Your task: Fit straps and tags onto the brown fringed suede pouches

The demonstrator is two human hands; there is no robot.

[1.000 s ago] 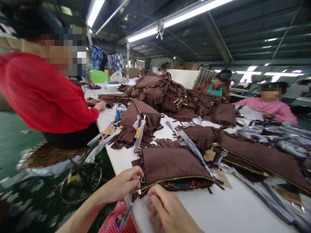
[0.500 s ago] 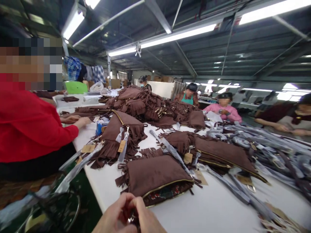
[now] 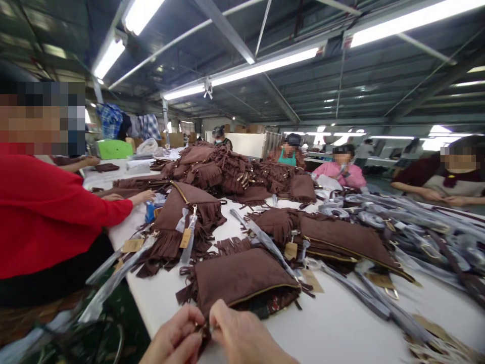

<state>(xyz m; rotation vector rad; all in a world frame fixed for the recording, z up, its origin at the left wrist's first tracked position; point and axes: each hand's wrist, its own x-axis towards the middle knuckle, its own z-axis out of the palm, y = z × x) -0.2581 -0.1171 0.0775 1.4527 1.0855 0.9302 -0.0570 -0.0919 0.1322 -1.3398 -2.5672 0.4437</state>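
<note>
A brown fringed bag (image 3: 238, 278) lies on the white table in front of me, its gold zipper gaping toward me over a dark patterned lining. At the bag's near left corner, my left hand (image 3: 176, 336) is closed, thumb and fingers pinching a small shiny metal fitting (image 3: 203, 329). My right hand (image 3: 244, 331) meets it from the other side, fingertips also closed on the fitting. Fingers hide most of this piece, and a dark strip hangs below it.
A large heap of brown fringed bags (image 3: 212, 167) rises behind. Another bag (image 3: 185, 202) with a tag lies left, stacked bags (image 3: 341, 235) right. Plastic-wrapped straps (image 3: 428, 227) cover the right side. A co-worker in a red sleeve (image 3: 56, 212) is close on my left; others sit across the table.
My hands have moved slightly apart around the fitting, the right one lifting a little. The red-sleeved co-worker's arm reaches farther right. My view has shifted slightly.
</note>
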